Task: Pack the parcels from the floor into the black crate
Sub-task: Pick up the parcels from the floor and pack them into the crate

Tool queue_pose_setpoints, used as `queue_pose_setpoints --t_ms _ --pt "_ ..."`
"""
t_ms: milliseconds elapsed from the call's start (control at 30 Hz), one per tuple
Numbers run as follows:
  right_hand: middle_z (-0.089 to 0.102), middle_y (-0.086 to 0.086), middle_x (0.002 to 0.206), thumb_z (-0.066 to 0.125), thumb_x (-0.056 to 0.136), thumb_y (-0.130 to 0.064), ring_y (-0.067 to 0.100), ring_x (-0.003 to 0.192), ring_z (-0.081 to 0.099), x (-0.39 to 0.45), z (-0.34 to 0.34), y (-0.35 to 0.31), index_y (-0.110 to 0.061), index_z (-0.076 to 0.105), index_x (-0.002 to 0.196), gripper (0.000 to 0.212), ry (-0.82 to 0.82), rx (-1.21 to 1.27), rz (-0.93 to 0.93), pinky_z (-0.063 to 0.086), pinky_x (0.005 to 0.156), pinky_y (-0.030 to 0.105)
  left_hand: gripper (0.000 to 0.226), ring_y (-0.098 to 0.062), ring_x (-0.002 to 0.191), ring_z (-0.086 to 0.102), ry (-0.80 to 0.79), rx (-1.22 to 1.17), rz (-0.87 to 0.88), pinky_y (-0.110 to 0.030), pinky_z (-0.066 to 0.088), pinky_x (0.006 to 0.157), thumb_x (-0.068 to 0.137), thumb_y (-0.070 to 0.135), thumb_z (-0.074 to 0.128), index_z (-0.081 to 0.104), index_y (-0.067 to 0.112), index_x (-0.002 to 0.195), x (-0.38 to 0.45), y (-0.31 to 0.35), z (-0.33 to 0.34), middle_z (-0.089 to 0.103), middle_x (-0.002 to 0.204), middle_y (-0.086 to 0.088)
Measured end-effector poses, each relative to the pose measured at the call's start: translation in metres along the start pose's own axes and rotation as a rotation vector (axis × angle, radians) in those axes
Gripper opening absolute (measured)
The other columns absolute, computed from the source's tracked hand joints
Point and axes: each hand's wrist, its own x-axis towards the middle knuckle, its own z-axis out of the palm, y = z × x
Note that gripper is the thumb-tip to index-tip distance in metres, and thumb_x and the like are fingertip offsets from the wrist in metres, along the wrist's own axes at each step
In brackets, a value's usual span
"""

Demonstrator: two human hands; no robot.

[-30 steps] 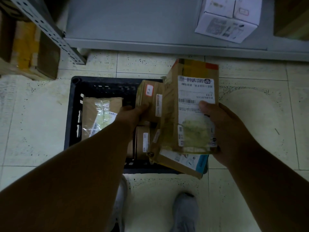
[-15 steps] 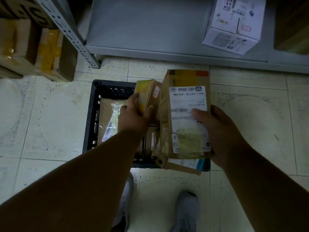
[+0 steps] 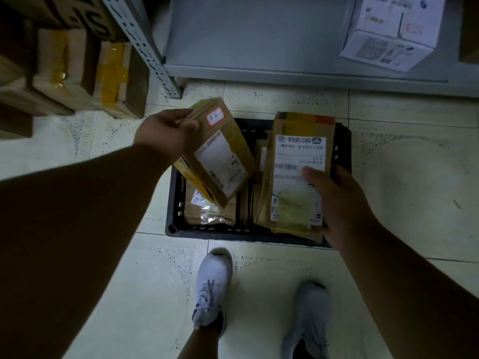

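While we look down from the top of the frame, we see both arms reach in from the lower corners toward the middle. Our left hand point(image 3: 167, 133) sits left of the middle, with its fingers wrapped tight around the top end of a small brown box point(image 3: 220, 154). That box tilts, its low end pointing down into the black crate point(image 3: 343, 149). It has a little red-edged sticker near the top and a white label on its face. Our right hand point(image 3: 334, 200) is at the middle right, with the thumb pressed on the front of a tall brown parcel point(image 3: 298, 174) and the other fingers hidden behind it. This parcel stands nearly upright over the right side of the crate and shows a white label with a barcode. More parcels lie flat inside the crate, under the two we hold. The crate rests on the pale tiled floor point(image 3: 414, 203), just above our two grey shoes point(image 3: 212, 286) at the bottom. A white box point(image 3: 391, 32) sits on the grey shelf point(image 3: 259, 37) at the upper right.
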Motion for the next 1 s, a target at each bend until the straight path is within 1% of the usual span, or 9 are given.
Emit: queue_pose_setpoints --t_ms 133,267,400,533,600,700,767,867,1000 --pt "0.074 -0.002 0.109 0.074 0.065 -0.053 0.026 0.094 0.074 0.009 0.02 0.01 -0.034 0.066 0.113 0.053 0.008 -0.063 -0.026 0.058 0.079 0.055 0.033 -0.017 0.104 0.055 -0.157 0.188 0.018 -0.029 0.047 0.083 0.095 0.033 0.057 0.062 0.028 0.128 0.015 0.006 0.002 0.062 0.122 0.001" --pt "0.075 -0.004 0.104 0.071 0.081 -0.04 0.023 0.091 0.074 0.017 0.029 0.021 -0.033 0.066 0.112 0.032 0.023 -0.05 -0.036 0.059 0.078 0.053 0.03 -0.024 0.103 0.058 -0.316 0.498 0.042 -0.037 0.05 0.091 0.098 0.031 0.051 0.061 0.027 0.126 0.02 0.002 0.012 0.063 0.116 -0.005" --pt "0.076 -0.003 0.103 0.067 0.088 -0.036 0.023 0.088 0.075 0.022 0.031 0.025 -0.031 0.065 0.113 0.025 0.04 -0.049 -0.016 0.059 0.076 0.054 0.031 -0.02 0.104 0.057 -0.187 0.643 0.085 -0.039 0.051 0.091 0.094 0.032 0.056 0.059 0.032 0.125 0.026 -0.021 0.022 0.059 0.125 -0.005" --pt "0.076 -0.003 0.103 0.068 0.079 -0.043 0.025 0.087 0.075 0.028 0.03 0.024 -0.03 0.065 0.114 0.037 0.08 -0.056 -0.011 0.059 0.076 0.054 0.06 -0.034 0.143 0.023 -0.06 1.039 0.537 -0.062 0.024 0.111 0.089 0.055 0.045 0.031 0.032 0.143 -0.012 -0.046 0.056 0.028 0.153 -0.011" --pt "0.076 -0.003 0.104 0.068 0.081 -0.041 0.024 0.088 0.075 0.03 0.026 0.024 -0.03 0.064 0.114 0.035 0.102 -0.059 -0.013 0.059 0.076 0.053 0.082 -0.036 0.149 -0.002 -0.189 1.093 0.662 -0.07 0.007 0.111 0.087 0.066 0.037 -0.002 0.034 0.151 -0.036 -0.057 0.079 0.002 0.162 -0.013" --pt "0.075 -0.003 0.105 0.069 0.085 -0.037 0.023 0.09 0.075 0.03 0.021 0.026 -0.03 0.064 0.114 0.03 0.111 -0.108 -0.013 0.06 0.076 0.053 0.111 -0.035 0.146 -0.021 -0.378 1.131 0.648 -0.075 -0.003 0.107 0.084 0.068 0.048 -0.05 0.039 0.128 -0.054 -0.071 0.097 -0.024 0.159 -0.011" --pt "0.074 -0.003 0.107 0.068 0.086 -0.035 0.023 0.092 0.074 0.03 0.019 0.025 -0.028 0.063 0.115 0.03 0.104 -0.121 -0.006 0.059 0.077 0.054 0.108 -0.034 0.146 -0.019 -0.362 1.143 0.604 -0.075 0.0 0.108 0.086 0.061 0.051 -0.043 0.039 0.133 -0.051 -0.079 0.096 -0.023 0.159 -0.009" --pt "0.074 -0.002 0.107 0.065 0.091 -0.029 0.024 0.092 0.074 0.032 0.015 0.021 -0.026 0.063 0.116 0.024 0.102 -0.114 0.005 0.059 0.078 0.055 0.083 -0.037 0.148 -0.007 -0.282 1.173 0.515 -0.067 0.023 0.109 0.088 0.056 0.053 0.003 0.033 0.149 -0.041 -0.081 0.082 -0.016 0.161 -0.012" --pt "0.074 -0.001 0.106 0.066 0.09 -0.031 0.024 0.091 0.074 0.032 0.015 0.019 -0.026 0.063 0.116 0.026 0.108 -0.112 0.0 0.059 0.077 0.055 0.083 -0.041 0.147 0.001 -0.257 1.188 0.426 -0.062 0.037 0.1 0.088 0.057 0.054 0.004 0.033 0.15 -0.039 -0.077 0.077 -0.012 0.161 -0.012"
